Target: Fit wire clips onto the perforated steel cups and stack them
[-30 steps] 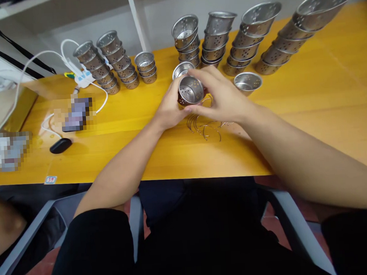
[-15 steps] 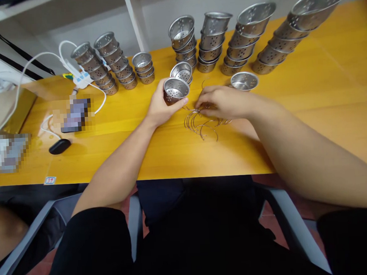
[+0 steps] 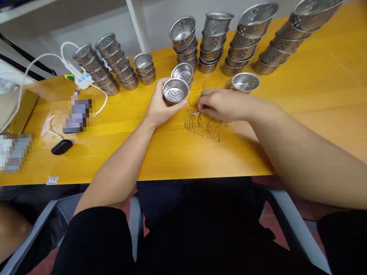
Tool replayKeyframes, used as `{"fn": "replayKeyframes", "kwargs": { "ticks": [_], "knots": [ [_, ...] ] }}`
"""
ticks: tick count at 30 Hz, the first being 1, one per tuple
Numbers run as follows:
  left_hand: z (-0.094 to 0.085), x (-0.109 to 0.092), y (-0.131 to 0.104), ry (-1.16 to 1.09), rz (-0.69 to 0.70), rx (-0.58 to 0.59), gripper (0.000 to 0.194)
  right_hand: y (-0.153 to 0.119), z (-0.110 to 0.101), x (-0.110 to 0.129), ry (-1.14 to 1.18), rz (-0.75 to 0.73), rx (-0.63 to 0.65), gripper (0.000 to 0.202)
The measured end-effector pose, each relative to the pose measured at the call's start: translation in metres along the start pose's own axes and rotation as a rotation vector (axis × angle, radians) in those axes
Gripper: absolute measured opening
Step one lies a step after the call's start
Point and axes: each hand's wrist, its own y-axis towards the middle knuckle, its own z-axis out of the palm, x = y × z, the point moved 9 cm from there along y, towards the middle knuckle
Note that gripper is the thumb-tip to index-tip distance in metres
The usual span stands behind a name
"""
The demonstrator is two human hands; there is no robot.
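My left hand (image 3: 159,105) is wrapped round a perforated metal cup (image 3: 176,91), its mouth tilted up toward me. Just right of it, my right hand (image 3: 214,104) has its fingers pinched together at the pile of thin curved wires (image 3: 198,126) on the yellow table (image 3: 172,154). At least one wire seems to be at its fingertips. Behind the held cup stands another metal cup (image 3: 182,72). A single cup (image 3: 246,82) sits behind my right wrist, its lower part partly hidden.
Tall stacks of perforated cups (image 3: 211,40) line the back right. Shorter stacks (image 3: 121,64) stand at the back left. A phone (image 3: 78,115), a power strip (image 3: 83,79) with white cables and a black oval object (image 3: 62,147) lie left. Another person's leg (image 3: 7,227) shows at lower left.
The cup in my left hand has tipped so more of its inside shows. My right fingers have closed tighter and shifted slightly, and some wires in the pile have moved.
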Motion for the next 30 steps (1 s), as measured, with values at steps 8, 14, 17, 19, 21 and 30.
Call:
{"fn": "replayKeyframes", "kwargs": {
  "ticks": [8, 14, 17, 19, 21, 30],
  "knots": [
    [0.000, 0.009, 0.000, 0.002, -0.026, -0.026, 0.100, 0.000, -0.005, 0.001, 0.054, 0.057, -0.057, 0.020],
    [0.000, 0.006, 0.001, -0.033, 0.032, -0.047, 0.092, 0.001, 0.000, 0.009, 0.049, 0.033, -0.048, 0.039],
    [0.003, 0.009, 0.002, -0.034, 0.009, -0.028, 0.092, 0.003, 0.005, 0.007, 0.060, 0.027, -0.011, 0.032],
    [0.005, 0.012, 0.002, -0.018, -0.012, -0.025, 0.092, 0.005, 0.005, 0.006, 0.057, 0.027, -0.004, 0.025],
    [0.005, 0.015, 0.002, -0.003, -0.012, -0.032, 0.093, 0.006, 0.004, 0.006, 0.053, 0.029, -0.013, 0.019],
    [-0.015, 0.002, 0.008, 0.037, 0.051, -0.159, 0.102, 0.009, 0.003, 0.020, -0.032, 0.102, 0.043, 0.036]
  ]
}}
